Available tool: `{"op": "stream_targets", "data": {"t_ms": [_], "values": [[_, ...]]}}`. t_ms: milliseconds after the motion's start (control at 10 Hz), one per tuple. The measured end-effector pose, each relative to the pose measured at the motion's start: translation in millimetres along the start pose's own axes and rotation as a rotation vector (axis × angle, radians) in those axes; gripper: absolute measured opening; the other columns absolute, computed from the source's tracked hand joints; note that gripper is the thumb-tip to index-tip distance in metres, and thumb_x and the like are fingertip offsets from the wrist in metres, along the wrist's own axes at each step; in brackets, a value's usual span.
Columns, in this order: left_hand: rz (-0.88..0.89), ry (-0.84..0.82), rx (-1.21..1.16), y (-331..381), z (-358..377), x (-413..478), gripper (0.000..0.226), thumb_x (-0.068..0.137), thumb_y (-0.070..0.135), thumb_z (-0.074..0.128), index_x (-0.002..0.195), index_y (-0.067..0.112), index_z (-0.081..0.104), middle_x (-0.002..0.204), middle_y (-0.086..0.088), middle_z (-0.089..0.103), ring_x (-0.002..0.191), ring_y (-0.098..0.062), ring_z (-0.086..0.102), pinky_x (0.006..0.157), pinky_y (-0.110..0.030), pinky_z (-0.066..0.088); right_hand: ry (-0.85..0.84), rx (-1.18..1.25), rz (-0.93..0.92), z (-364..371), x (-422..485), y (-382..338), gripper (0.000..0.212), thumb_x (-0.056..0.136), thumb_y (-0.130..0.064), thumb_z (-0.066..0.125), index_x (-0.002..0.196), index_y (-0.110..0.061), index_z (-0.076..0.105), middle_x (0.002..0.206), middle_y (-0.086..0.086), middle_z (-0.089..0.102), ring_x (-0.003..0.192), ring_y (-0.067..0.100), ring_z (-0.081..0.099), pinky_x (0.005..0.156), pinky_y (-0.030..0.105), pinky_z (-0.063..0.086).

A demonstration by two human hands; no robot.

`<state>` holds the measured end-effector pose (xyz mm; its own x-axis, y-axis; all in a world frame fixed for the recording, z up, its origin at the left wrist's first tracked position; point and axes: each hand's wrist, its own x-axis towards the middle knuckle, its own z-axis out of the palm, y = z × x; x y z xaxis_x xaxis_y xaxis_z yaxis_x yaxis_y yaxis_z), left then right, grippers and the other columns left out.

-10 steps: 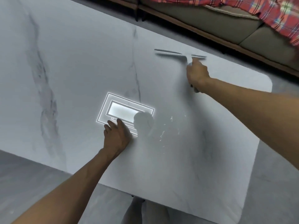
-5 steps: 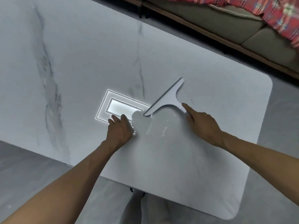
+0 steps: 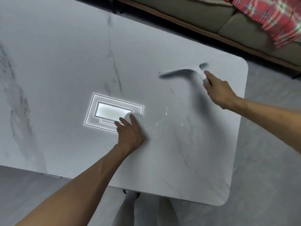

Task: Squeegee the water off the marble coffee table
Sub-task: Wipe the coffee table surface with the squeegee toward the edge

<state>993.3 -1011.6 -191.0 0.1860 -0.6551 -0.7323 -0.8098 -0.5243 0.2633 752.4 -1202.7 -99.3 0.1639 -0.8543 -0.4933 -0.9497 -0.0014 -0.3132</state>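
A pale marble surface [image 3: 65,62] fills the view, and a bright rectangular lamp reflection [image 3: 112,111] glows at its middle. Far beyond the reflection a sofa [image 3: 195,17] with a plaid blanket [image 3: 268,18] runs along the surface's far edge.

The left hand [image 3: 130,132] lies flat and open on the marble, its fingertips touching the reflection's near right corner. It looks to be bracing the person.

The squeegee [image 3: 179,72] is well to the right of the reflection and farther away, smeared by blur. The right hand [image 3: 219,92] grips its handle, forefinger stretched along it. Whether the blade touches the marble I cannot tell.

A thin trail of water drops [image 3: 162,118] glints just to the right of the reflection. The wiping seems to be under way, between strokes. The next move calls for setting the blade flat beyond those drops and pulling it through them towards the near edge.
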Motion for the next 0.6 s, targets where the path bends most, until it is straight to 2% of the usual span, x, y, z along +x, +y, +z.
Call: {"op": "stream_targets", "data": {"t_ms": [100, 200, 300, 400, 500, 600], "values": [[-0.079, 0.002, -0.073, 5.5, 5.8, 12.6, 0.087, 0.085, 0.030, 0.059, 0.153, 0.017, 0.007, 0.156, -0.029, 0.006, 0.142, -0.051, 0.011, 0.114, -0.061, 0.018, 0.102, 0.215, 0.159, -19.7, 77.8, -29.5, 0.034, 0.094, -0.033, 0.024, 0.121, -0.041, 0.042, 0.091, 0.013, 0.051, 0.059, 0.025, 0.045, 0.042, 0.025, 0.037], [-0.117, 0.004, -0.079, 9.6, 10.2, 18.7, 0.090, 0.083, 0.032, 0.061, 0.153, 0.018, 0.006, 0.156, -0.030, 0.004, 0.143, -0.050, 0.010, 0.114, -0.061, 0.018, 0.074, 0.199, 0.231, -6.8, 92.9, -27.6, 0.047, 0.094, -0.025, 0.023, 0.139, -0.033, 0.034, 0.091, 0.013, 0.052, 0.057, 0.025, 0.045, 0.039, 0.025, 0.038], [-0.158, 0.004, -0.097, 10.0, 12.5, 20.2, 0.092, 0.082, 0.032, 0.063, 0.153, 0.017, 0.008, 0.156, -0.030, 0.005, 0.143, -0.049, 0.012, 0.114, -0.060, 0.019, 0.028, 0.127, 0.197, 12.6, 71.3, -19.2, 0.048, 0.096, -0.020, 0.028, 0.144, -0.027, 0.027, 0.099, 0.017, 0.056, 0.065, 0.032, 0.055, 0.043, 0.033, 0.045], [-0.161, 0.001, -0.054, 14.1, 9.4, 19.3, 0.092, 0.082, 0.029, 0.065, 0.153, 0.014, 0.009, 0.155, -0.030, 0.006, 0.143, -0.048, 0.014, 0.113, -0.059, 0.022, 0.023, 0.026, 0.086, 38.1, 13.0, 7.4, 0.048, 0.101, -0.024, 0.032, 0.148, -0.026, 0.023, 0.110, 0.028, 0.060, 0.087, 0.041, 0.060, 0.068, 0.040, 0.048], [-0.208, 0.004, -0.110, 28.9, -4.1, 11.9, 0.079, 0.091, 0.024, 0.053, 0.152, 0.006, 0.007, 0.154, -0.033, 0.008, 0.142, -0.049, 0.017, 0.114, -0.056, 0.023, -0.086, -0.021, 0.061, 39.8, -56.6, 36.6, 0.051, 0.103, -0.033, 0.031, 0.151, -0.033, 0.016, 0.094, 0.022, 0.064, 0.089, 0.038, 0.062, 0.073, 0.034, 0.041], [-0.217, 0.022, -0.117, 31.6, -3.9, 6.7, 0.064, 0.100, 0.022, 0.030, 0.151, -0.002, -0.001, 0.148, -0.046, 0.008, 0.137, -0.061, 0.015, 0.112, -0.057, 0.022, -0.226, -0.029, 0.136, 29.6, -97.4, 48.6, 0.048, 0.102, -0.040, 0.027, 0.148, -0.041, 0.017, 0.081, 0.008, 0.059, 0.078, 0.030, 0.060, 0.069, 0.032, 0.040]]}}
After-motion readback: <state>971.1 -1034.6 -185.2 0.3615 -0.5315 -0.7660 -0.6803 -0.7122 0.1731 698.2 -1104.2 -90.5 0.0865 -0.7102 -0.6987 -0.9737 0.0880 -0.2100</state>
